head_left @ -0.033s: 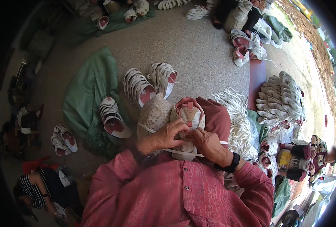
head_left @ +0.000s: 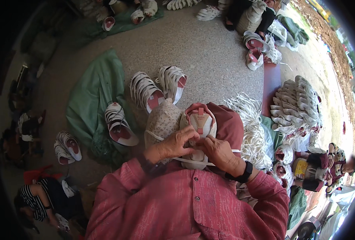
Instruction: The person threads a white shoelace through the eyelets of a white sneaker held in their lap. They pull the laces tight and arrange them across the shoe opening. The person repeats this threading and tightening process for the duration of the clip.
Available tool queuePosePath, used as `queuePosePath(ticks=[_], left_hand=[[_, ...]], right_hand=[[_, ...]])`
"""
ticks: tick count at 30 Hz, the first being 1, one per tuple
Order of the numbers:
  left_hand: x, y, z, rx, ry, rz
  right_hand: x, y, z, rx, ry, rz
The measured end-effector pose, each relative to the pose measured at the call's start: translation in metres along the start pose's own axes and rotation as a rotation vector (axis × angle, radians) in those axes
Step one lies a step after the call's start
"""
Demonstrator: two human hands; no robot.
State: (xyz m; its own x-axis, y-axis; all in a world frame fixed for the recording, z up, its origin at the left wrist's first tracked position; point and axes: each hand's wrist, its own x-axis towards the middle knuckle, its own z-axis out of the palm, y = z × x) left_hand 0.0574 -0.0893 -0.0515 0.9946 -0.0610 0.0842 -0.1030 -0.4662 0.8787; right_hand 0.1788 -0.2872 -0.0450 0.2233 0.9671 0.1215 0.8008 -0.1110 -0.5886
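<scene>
A white and pink sneaker (head_left: 201, 120) lies on my lap, its heel away from me and its toe near my shirt. My left hand (head_left: 175, 143) is closed at the shoe's left side, thumb and fingers bent over the lacing area. Close against it, my right hand (head_left: 222, 154) pinches at the same spot; the fingertips hide most of what is between them. A white shoelace (head_left: 187, 161) runs across the toe below both hands, and white lace ends show to either side. Patterned cloth (head_left: 161, 122) and dark red cloth (head_left: 227, 124) cover my knees.
Stacked white sneakers (head_left: 147, 90) stand on the floor ahead, with another stack (head_left: 119, 126) on green cloth (head_left: 93, 96). To the right lie a heap of white laces (head_left: 249, 132) and a large pile of shoe uppers (head_left: 296, 106). Other people sit around, one (head_left: 317, 170) at right.
</scene>
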Motion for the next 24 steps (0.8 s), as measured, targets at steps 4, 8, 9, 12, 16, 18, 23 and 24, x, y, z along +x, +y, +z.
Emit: queuePosePath(ticks=[4,8,9,12,16,18,23,24], left_hand=[[-0.001,0.0,-0.002,-0.012,0.001,0.002],[-0.002,0.001,-0.003,-0.03,-0.019,0.011],[-0.001,0.0,-0.002,-0.043,-0.015,0.012],[-0.001,-0.004,-0.002,-0.063,-0.018,0.004],[0.001,0.001,-0.005,-0.06,-0.03,0.001],[0.001,0.0,-0.004,-0.066,-0.021,0.005],[0.001,0.001,-0.003,-0.05,-0.016,-0.006],[0.001,0.001,-0.003,-0.048,-0.015,0.001]], right_hand=[[0.009,-0.006,-0.007,-0.061,-0.019,-0.047],[0.011,0.02,-0.012,0.104,-0.039,-0.227],[0.01,0.022,-0.011,0.116,-0.035,-0.227],[0.0,0.02,-0.005,0.09,-0.009,-0.15],[-0.006,0.011,-0.007,0.227,-0.026,0.112],[-0.005,0.001,-0.016,0.408,-0.011,0.224],[-0.011,-0.004,-0.023,0.534,0.004,0.313],[-0.014,0.005,-0.019,0.511,0.008,0.269]])
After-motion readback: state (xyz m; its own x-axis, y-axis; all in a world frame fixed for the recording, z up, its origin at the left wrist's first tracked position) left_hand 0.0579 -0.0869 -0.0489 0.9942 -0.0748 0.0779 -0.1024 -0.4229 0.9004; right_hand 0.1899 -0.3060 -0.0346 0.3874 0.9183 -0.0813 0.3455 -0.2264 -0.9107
